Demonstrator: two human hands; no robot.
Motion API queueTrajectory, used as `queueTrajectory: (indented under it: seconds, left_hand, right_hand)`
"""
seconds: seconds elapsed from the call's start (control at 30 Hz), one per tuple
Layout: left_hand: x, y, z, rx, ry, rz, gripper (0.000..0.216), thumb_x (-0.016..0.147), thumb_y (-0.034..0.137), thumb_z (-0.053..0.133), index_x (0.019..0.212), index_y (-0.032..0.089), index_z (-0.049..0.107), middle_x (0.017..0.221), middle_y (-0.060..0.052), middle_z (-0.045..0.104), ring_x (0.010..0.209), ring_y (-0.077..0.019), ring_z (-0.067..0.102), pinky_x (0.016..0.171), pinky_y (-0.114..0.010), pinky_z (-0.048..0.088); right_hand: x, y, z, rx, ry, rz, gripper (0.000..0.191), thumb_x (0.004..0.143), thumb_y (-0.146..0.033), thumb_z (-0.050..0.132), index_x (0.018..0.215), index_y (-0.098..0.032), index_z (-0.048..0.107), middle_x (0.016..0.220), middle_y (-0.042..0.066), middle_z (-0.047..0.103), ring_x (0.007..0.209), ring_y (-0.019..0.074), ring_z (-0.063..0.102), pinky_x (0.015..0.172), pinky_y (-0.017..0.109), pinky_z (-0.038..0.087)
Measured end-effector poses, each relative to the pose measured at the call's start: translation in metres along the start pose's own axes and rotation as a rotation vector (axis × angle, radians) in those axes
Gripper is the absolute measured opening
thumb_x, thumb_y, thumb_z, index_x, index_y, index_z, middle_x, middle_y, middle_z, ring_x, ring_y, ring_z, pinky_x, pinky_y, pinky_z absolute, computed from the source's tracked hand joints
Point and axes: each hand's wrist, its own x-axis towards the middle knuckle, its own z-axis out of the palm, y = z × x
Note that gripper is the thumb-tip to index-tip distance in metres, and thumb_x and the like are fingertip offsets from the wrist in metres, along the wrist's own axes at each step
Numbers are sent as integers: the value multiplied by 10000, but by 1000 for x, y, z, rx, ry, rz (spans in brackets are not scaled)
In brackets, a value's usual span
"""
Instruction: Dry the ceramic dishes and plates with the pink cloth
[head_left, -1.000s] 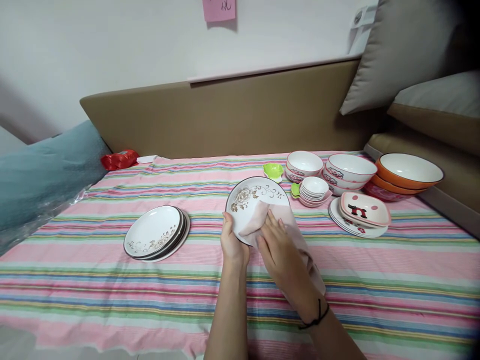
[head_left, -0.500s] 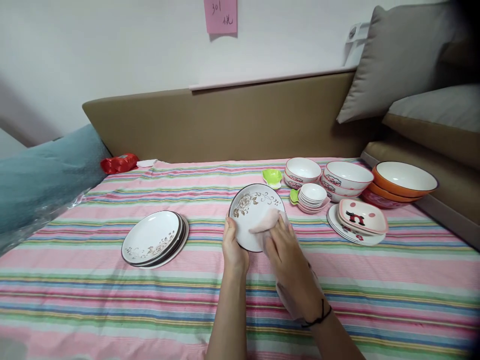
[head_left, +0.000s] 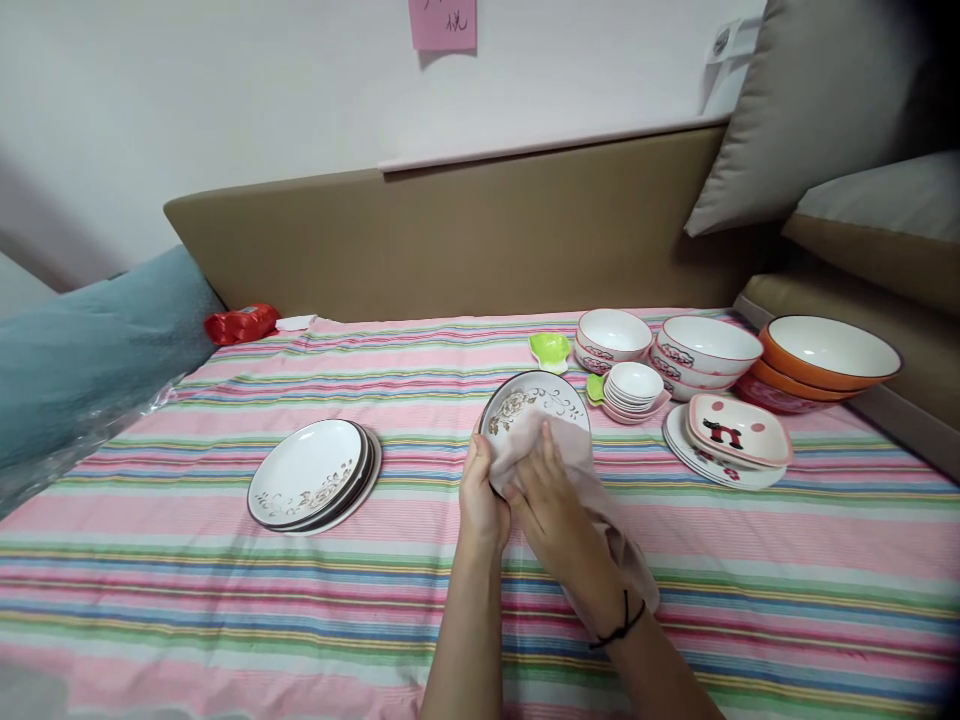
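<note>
My left hand (head_left: 484, 498) grips the left rim of a round white plate (head_left: 551, 396) with a dark edge and brown flower pattern. The plate is held tilted above the striped cloth. My right hand (head_left: 561, 522) presses a pale pink wiping cloth (head_left: 577, 455) against the plate's face, its fingers lying over the fabric. The wiping cloth hides the plate's lower part, and its loose end hangs past my right wrist. To the left lies a stack of similar plates (head_left: 307, 475).
At right stand white bowls (head_left: 709, 345), orange bowls (head_left: 832, 355), small stacked dishes (head_left: 634, 385) and a pink-rimmed square dish (head_left: 742, 432) on plates. A green leaf-shaped dish (head_left: 550, 350) lies behind my plate. A red package (head_left: 241, 325) sits at the far left, before the brown backrest (head_left: 450, 245).
My right hand has slid the wiping cloth across the plate toward the left, and the cloth now covers more of it. Plate and hands appear slightly farther right as the view shifted.
</note>
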Motion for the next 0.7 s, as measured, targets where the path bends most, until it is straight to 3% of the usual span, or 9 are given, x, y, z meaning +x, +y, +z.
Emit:
queueTrajectory:
  seconds: [0.1, 0.2, 0.3, 0.43, 0.53, 0.7]
  left_hand:
    - [2, 4, -1, -37, 69, 2, 409, 924, 383, 516, 1215, 115, 618, 1243, -160, 649, 1227, -259, 566, 1073, -382, 418]
    - [4, 11, 0, -75, 127, 79, 417, 946, 411, 451, 1155, 112, 652, 1234, -158, 655, 1195, -265, 590, 1047, -387, 448]
    - [5, 14, 3, -68, 132, 116, 411, 953, 405, 428, 1090, 114, 684, 1240, -151, 654, 1201, -259, 585, 1048, -372, 448]
    - [3, 14, 3, -65, 122, 101, 402, 954, 393, 426, 1051, 117, 701, 1243, -144, 654, 1193, -258, 590, 1044, -368, 451]
    - [2, 13, 2, -69, 96, 91, 419, 956, 399, 415, 1050, 110, 702, 1242, -151, 653, 1195, -263, 589, 1044, -367, 451]
    - [0, 11, 5, -49, 62, 55, 385, 950, 380, 443, 1100, 117, 681, 1245, -151, 651, 1191, -266, 592, 1042, -380, 452]
  right_hand:
    - [-5, -1, -9, 54, -105, -99, 434, 995, -259, 347, 1411, -183, 447, 1530, 84, 368, 1456, 238, 220, 1154, 508, 313]
    - [-7, 4, -15, 20, -15, -32, 429, 984, -215, 308, 1357, -139, 507, 1467, 127, 457, 1430, 256, 294, 1132, 539, 326]
    - [-1, 8, -14, -35, 78, 30, 427, 976, -211, 299, 1326, -118, 526, 1436, 140, 493, 1439, 270, 267, 1142, 570, 277]
    - [7, 1, -10, -69, 66, 11, 426, 970, -220, 320, 1355, -158, 494, 1500, 107, 415, 1453, 270, 227, 1144, 563, 266]
    - [7, -4, -9, -78, 43, -9, 403, 966, -203, 319, 1297, -156, 543, 1467, 110, 462, 1443, 275, 256, 1124, 541, 310]
    - [9, -2, -15, -52, 196, 56, 392, 959, -180, 307, 1239, -125, 575, 1345, 147, 566, 1433, 292, 271, 1108, 546, 327]
